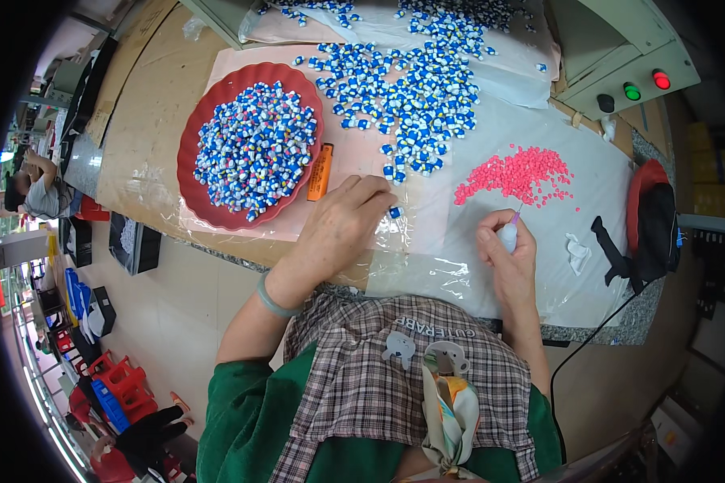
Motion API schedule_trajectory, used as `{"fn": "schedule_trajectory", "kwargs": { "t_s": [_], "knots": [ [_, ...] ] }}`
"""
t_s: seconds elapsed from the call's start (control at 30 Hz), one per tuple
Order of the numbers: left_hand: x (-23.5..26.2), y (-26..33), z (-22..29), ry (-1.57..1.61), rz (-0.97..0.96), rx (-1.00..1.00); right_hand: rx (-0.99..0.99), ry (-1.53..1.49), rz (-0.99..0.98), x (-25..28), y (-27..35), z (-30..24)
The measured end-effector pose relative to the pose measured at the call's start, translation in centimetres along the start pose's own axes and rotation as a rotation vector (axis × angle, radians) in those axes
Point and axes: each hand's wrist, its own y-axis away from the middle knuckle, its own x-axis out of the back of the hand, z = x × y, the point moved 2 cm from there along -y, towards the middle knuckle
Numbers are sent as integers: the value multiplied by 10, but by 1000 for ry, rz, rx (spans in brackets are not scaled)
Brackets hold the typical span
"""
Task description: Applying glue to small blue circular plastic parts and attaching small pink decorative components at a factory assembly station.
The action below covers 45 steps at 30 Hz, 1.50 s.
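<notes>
My left hand (345, 221) lies over the table with its fingers curled together, at the near end of a spread of small blue-and-white pieces (431, 105). One single blue-and-white piece (394, 212) sits right beside its fingertips; whether anything is pinched under the fingers is hidden. In my right hand (510, 258) is a small pale needle-tip bottle (507, 236), gripped between thumb and fingers. The thin needle points up at the near edge of a scatter of tiny pink pieces (519, 173).
A red scalloped bowl (187, 161) heaped with blue-and-white pieces stands left, beside an orange box-cutter-like object (321, 172). Farther right lie a crumpled white tissue (577, 253) and a black strap-like item (612, 251). A grey-green machine housing (620, 56) with lit buttons stands back right.
</notes>
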Motion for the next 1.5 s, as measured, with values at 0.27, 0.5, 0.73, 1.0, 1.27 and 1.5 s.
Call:
{"fn": "schedule_trajectory", "kwargs": {
  "t_s": [0.27, 0.5, 0.73, 1.0, 1.27, 1.5],
  "knots": [
    [0, -2, 11, 78, -43, -26, 17, 25, -6, -1, -1, -4],
    [-5, -3, 13, 379, -33, 238, 11, -153, -39, 3, 2, -9],
    [-24, 0, 18, 1392, -101, 649, 250, 17, 6, 12, 4, -28],
    [-33, 4, 30, 1434, -127, 675, 280, -50, 101, 27, 4, -35],
    [-39, 3, 38, 1467, -63, 639, 284, 208, 163, 12, 17, -49],
    [-39, 4, 39, 1476, -76, 625, 442, 378, 148, 0, 26, -57]
  ]
}}
